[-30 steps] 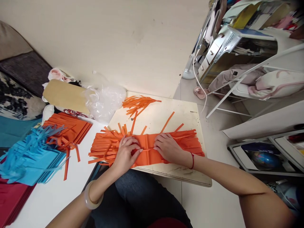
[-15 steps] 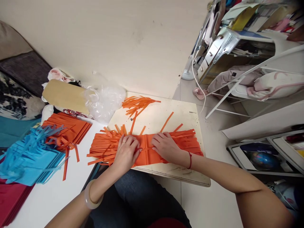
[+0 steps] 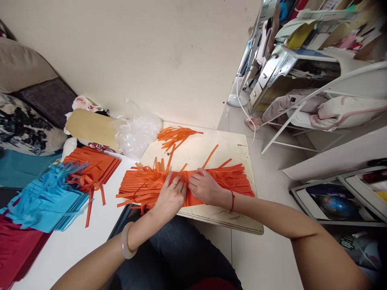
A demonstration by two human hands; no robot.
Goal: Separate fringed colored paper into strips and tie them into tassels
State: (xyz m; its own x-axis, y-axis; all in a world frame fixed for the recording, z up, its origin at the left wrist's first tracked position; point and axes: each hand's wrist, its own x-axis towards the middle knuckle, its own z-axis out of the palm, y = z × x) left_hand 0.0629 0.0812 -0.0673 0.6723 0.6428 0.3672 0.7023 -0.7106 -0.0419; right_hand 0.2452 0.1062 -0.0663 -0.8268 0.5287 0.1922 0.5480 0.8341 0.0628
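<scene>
A long sheet of orange paper [image 3: 232, 180], cut into fringe strips on both sides, lies across a pale wooden board [image 3: 238, 149]. My left hand [image 3: 171, 197] and my right hand [image 3: 204, 187] rest close together on the uncut middle band, fingers curled and pressing or pinching the paper. Fringe strips fan out left [image 3: 136, 187] and right of the hands. A small bundle of orange strips [image 3: 175, 135] lies at the board's far edge.
On the white table [image 3: 72, 249] to the left lie stacks of orange paper [image 3: 93, 165], blue fringed paper [image 3: 45, 197] and red paper [image 3: 15, 249]. A clear plastic bag [image 3: 137, 133] and a brown envelope [image 3: 90, 127] sit behind. White racks and shelves [image 3: 317, 92] crowd the right.
Both hands have moved toward each other along the orange paper's middle band, gathering it; they now almost touch. The camera view has shifted slightly.
</scene>
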